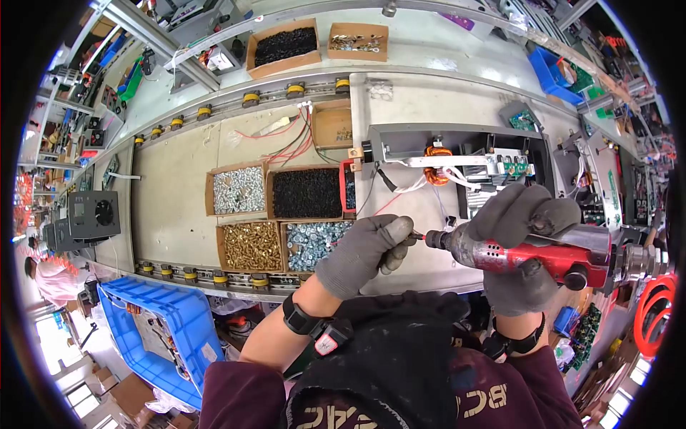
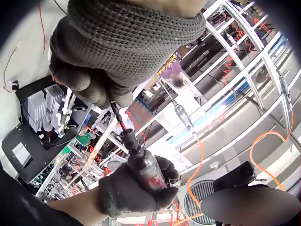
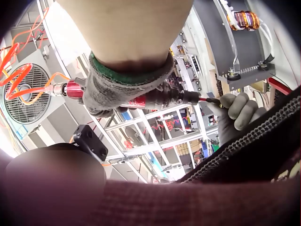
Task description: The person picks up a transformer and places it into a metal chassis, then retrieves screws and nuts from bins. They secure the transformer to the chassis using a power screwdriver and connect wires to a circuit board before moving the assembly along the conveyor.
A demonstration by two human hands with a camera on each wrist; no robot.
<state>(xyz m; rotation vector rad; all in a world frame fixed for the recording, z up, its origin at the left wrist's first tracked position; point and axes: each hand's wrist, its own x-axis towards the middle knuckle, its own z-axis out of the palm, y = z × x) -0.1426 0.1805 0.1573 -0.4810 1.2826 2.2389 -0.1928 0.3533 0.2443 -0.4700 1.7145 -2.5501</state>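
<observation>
In the head view my gloved right hand (image 1: 511,214) grips a red air screwdriver (image 1: 547,259), its nose pointing left. My gloved left hand (image 1: 364,250) pinches a small dark piece, likely a screw (image 2: 114,108), between thumb and fingers. That piece is in line with the red-marked bit (image 3: 203,99) at the screwdriver's tip, end to end in both wrist views. The left fingers hide part of it. Just beyond the hands lies a dark grey metal housing (image 1: 407,134) with a copper-wound coil (image 1: 437,171), white wires and a green circuit board (image 1: 518,169).
Left of the hands stand cardboard boxes of silver screws (image 1: 239,190), black screws (image 1: 306,193), brass-coloured fasteners (image 1: 250,245) and bluish fasteners (image 1: 314,242). Loose red and black wires (image 1: 289,139) lie behind them. A blue crate (image 1: 153,286) sits low at left; a red hose (image 1: 647,314) hangs at right.
</observation>
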